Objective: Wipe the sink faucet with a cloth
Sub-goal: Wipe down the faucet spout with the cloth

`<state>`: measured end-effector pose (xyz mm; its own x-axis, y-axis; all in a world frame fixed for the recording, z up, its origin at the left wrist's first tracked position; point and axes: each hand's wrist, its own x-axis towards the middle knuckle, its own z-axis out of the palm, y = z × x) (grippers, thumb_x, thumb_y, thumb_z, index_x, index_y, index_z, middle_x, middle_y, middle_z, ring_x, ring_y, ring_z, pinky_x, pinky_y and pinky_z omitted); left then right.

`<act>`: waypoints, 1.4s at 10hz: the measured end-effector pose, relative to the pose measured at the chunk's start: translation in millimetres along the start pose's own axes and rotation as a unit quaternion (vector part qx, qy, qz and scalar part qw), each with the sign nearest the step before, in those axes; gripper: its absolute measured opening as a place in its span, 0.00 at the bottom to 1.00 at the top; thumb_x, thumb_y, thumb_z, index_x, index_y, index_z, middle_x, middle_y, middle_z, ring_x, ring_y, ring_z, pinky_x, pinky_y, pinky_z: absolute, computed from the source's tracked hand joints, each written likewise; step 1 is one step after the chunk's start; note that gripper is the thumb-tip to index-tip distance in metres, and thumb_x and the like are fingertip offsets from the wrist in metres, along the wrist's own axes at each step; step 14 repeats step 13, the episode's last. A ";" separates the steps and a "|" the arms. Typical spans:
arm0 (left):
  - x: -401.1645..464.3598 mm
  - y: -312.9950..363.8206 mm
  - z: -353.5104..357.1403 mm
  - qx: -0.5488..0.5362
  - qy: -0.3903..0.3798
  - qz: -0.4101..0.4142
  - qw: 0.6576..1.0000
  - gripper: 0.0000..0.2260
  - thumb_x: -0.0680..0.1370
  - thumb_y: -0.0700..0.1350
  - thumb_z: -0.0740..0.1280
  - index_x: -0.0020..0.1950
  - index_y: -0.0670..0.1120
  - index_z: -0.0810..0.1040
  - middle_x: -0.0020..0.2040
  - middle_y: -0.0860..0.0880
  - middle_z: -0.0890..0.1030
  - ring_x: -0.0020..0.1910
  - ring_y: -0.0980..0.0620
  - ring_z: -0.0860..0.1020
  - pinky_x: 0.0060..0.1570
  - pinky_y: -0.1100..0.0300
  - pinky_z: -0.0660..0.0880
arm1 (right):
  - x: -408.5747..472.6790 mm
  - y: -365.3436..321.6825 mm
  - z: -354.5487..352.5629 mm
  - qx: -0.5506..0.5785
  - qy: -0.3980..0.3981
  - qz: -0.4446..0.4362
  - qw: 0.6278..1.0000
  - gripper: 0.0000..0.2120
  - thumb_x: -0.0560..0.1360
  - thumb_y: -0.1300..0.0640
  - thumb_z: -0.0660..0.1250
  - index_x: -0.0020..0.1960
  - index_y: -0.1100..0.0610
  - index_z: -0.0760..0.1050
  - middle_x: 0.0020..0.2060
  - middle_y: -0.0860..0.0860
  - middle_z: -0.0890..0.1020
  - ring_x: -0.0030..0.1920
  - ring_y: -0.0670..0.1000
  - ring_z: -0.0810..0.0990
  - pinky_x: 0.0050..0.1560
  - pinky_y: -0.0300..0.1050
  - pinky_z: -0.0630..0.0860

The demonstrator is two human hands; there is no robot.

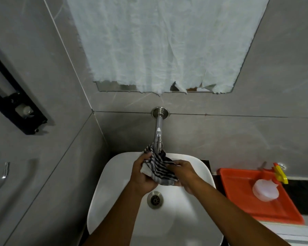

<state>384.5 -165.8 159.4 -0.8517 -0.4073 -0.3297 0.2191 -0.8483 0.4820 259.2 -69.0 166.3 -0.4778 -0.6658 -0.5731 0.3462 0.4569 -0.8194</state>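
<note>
Cloth [158, 169]: striped dark/grey w/ a pale patch, bunched between both hands over the back half of the sink [103, 196]. Upper edge of cloth reaches the faucet [158, 128] tip and touches it on the left side.

Left hand [142, 176]: fingers closed round the left part of the cloth, thumb on top near the faucet tip. Right hand [185, 174]: fingers curled shut on the right part of the cloth, gripping from above. Both forearms bare, entering from bottom of view.

Faucet: chrome, wall-mounted, round flange at the tile joint, spout running down toward the basin. No water seen running, as far as can be told.

Sink: white basin, rounded corners, metal drain [155, 200] below the hands.

Right of the sink, on the dark counter [302, 196]: orange tray [242, 199] holding a white round item [265, 191]; a yellow/red object [280, 173] at its far edge, type unclear.

Wall: grey tile; mirror [114, 87] mostly covered w/ torn pale sheeting [164, 43]. Black fixture [16, 103] on left wall.
</note>
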 end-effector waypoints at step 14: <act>243.5 -258.1 102.3 0.896 -0.131 -0.066 0.420 0.18 0.75 0.43 0.70 0.65 0.45 0.76 0.65 0.42 0.78 0.62 0.42 0.78 0.62 0.48 0.76 | 69.4 133.8 -281.8 -0.029 0.274 0.093 0.957 0.21 0.77 0.59 0.66 0.68 0.63 0.71 0.62 0.61 0.79 0.63 0.62 0.77 0.65 0.54 0.74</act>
